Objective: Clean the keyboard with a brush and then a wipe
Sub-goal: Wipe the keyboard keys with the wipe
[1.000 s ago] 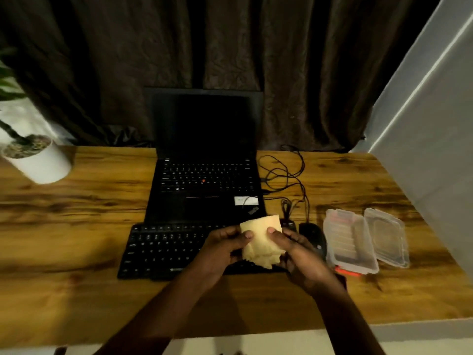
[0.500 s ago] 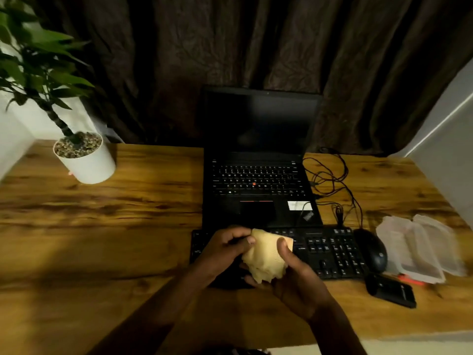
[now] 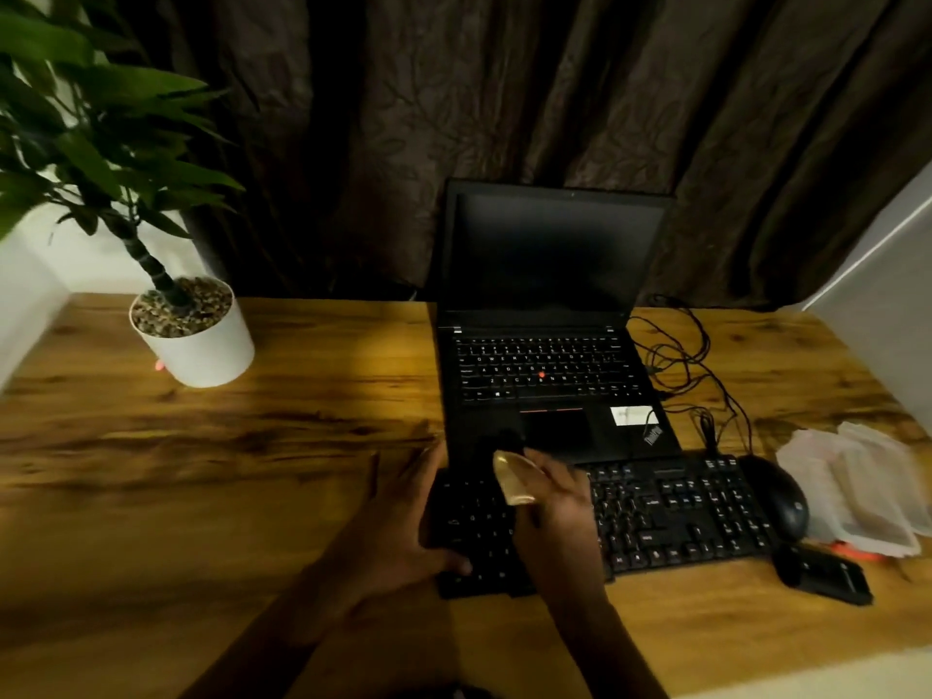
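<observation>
I see the right hand (image 3: 555, 507) over the left half of the flat black plastic keyboard (image 3: 671, 512), fingers curled round the crumpled pale-yellow wipe (image 3: 512, 479). Left hand (image 3: 398, 527) rests on the keyboard's left end, fingers spread.

Dim, warm light over a wood-grain desk (image 3: 201, 471), dark patterned curtain (image 3: 504, 93) behind, pale wall (image 3: 887, 305) at right.

Dim warm light, motion blur, bowed edges
</observation>
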Tool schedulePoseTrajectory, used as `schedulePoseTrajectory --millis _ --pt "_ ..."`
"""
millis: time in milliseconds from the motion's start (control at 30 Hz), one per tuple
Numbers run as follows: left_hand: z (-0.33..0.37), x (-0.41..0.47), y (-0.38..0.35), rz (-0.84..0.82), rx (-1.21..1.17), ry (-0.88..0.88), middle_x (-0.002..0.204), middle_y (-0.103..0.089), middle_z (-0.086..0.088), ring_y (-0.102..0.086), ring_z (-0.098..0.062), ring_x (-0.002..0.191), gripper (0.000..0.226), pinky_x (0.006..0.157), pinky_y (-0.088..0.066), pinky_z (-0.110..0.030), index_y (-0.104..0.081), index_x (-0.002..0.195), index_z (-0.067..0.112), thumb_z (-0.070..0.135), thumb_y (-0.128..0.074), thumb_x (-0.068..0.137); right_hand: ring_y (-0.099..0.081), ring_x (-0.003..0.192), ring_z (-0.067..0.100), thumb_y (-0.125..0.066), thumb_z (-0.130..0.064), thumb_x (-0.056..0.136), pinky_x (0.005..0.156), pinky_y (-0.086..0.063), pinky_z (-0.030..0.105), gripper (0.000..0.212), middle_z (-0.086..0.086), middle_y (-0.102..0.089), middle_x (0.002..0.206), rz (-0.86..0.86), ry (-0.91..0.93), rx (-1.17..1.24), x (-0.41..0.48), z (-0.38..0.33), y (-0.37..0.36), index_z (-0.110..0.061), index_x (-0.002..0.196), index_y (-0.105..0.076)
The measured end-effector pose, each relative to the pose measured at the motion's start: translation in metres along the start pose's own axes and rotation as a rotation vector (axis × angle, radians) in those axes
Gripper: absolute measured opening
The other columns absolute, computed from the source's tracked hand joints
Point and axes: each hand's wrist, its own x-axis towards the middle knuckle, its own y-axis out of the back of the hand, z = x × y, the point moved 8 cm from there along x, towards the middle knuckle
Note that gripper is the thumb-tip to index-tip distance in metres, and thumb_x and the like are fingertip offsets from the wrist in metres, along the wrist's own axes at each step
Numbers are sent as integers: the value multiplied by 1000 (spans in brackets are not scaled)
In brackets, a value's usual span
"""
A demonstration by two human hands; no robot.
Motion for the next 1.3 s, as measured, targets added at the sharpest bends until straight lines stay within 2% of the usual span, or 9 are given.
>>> schedulePoseTrajectory --millis 100,233,400,567,667,800,900,1067,1300 --pt "-8 -3 -15 -24 66 -62 155 25 16 25 -7 146 146 119 17 -50 31 147 29 83 -70 57 -47 112 22 -64 -3 71 84 -50 24 55 -4 -59 131 -107 90 -128 -6 -28 -27 -25 122 -66" --pt "-8 -6 -21 11 43 -138 157 23 16 34 2 140 152 118 21 -35 23 152 22 79 -77 53 -48 116 26 -62 -18 75 88 -51 32 47 -4 -56 133 -196 59 -195 -8 -35 -43 -27 121 -64" --pt "-14 -5 -23 82 -96 -186 156 24 29 15 -2 149 151 121 9 -26 20 154 29 90 -67 46 -48 106 24 -49 -10 75 82 -51 31 54 -3 -56 123 -213 107 -213 -7 -45 -48 -29 124 -61" --pt "-13 -6 -22 160 -96 -223 162 15 22 7 -5 151 140 121 -2 -38 11 157 24 90 -61 57 -45 100 19 -54 -10 68 68 -52 26 51 -6 -57 116 -235 202 -194 -13 -61 -53 -24 117 -62" --pt "-13 -4 -22 183 -57 -215 165 6 17 2 -6 152 131 122 1 -36 4 159 16 87 -57 66 -48 98 21 -52 -6 71 72 -51 28 45 -5 -58 112 -199 175 -205 -8 -52 -44 -22 111 -66" --pt "-20 -1 -28 149 -35 -159 164 -8 7 2 -7 152 152 122 6 -35 1 159 13 83 -72 45 -48 95 24 -62 7 65 73 -51 32 51 -2 -56 112 -117 73 -226 -5 -36 -35 -18 110 -67" --pt "-24 -1 -32 146 -21 -157 166 -3 7 -4 -13 153 134 122 -3 -43 6 158 18 80 -62 61 -48 96 24 -56 2 69 77 -49 31 51 -1 -57 112 -113 116 -190 -9 -50 -42 -17 115 -66" --pt "-27 3 -40 76 27 -148 165 -12 -5 -11 -24 152 153 123 2 -40 10 157 13 88 -66 47 -51 101 24 -61 -1 72 83 -49 29 50 -1 -58 117 -201 192 -156 -17 -62 -57 -18 119 -65" --pt "-18 -4 -32 120 -29 -151 163 -3 7 16 -1 149 158 118 12 -20 6 158 16 81 -76 40 -45 89 23 -59 8 63 68 -49 34 55 0 -58 111 -63 -8 -201 -7 -18 -26 -17 111 -68"
